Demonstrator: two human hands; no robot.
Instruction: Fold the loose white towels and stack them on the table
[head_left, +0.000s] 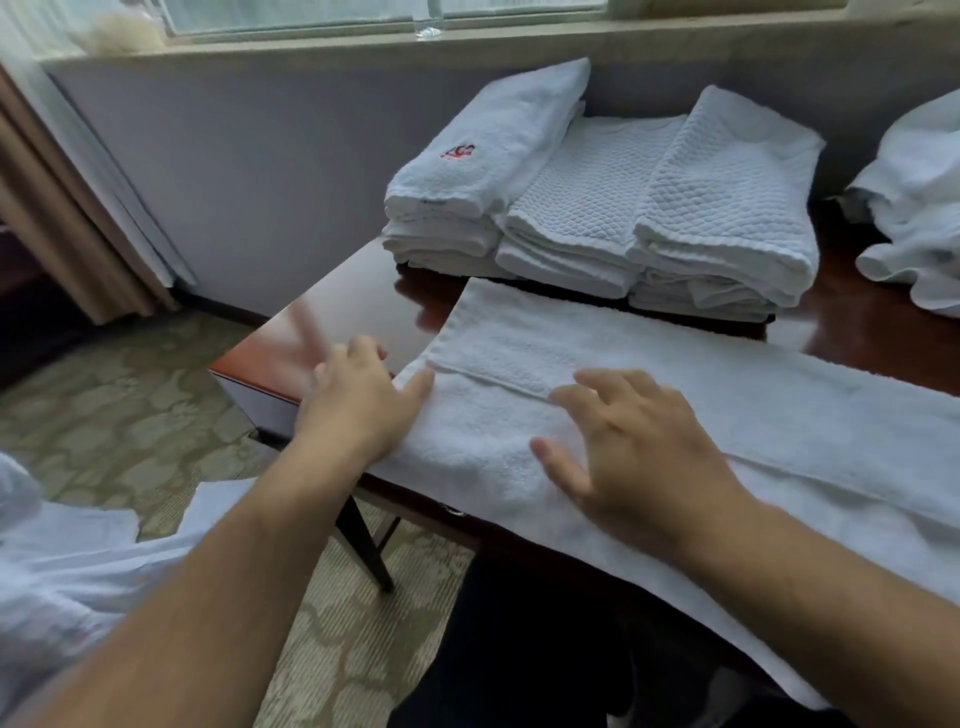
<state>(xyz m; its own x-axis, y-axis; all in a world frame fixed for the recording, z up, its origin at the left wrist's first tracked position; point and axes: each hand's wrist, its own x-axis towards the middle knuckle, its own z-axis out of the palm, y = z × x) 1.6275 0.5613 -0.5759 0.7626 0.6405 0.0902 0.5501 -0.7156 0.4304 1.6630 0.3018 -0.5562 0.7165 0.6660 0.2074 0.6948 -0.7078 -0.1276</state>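
A long white towel (727, 395) lies folded lengthwise across the dark wooden table (353, 306), its near edge hanging over the table's front. My left hand (358, 400) rests at the towel's left end, fingers spread, thumb touching the fabric. My right hand (639, 447) lies flat on the towel with fingers apart, palm down. Behind the towel stand stacks of folded white towels (597, 208), one with a red emblem on top.
A heap of loose white towels (914, 208) sits at the table's far right. More white cloth (67, 561) lies at the lower left. The table's left corner is near my left hand; patterned carpet lies below. A wall and window sill run behind.
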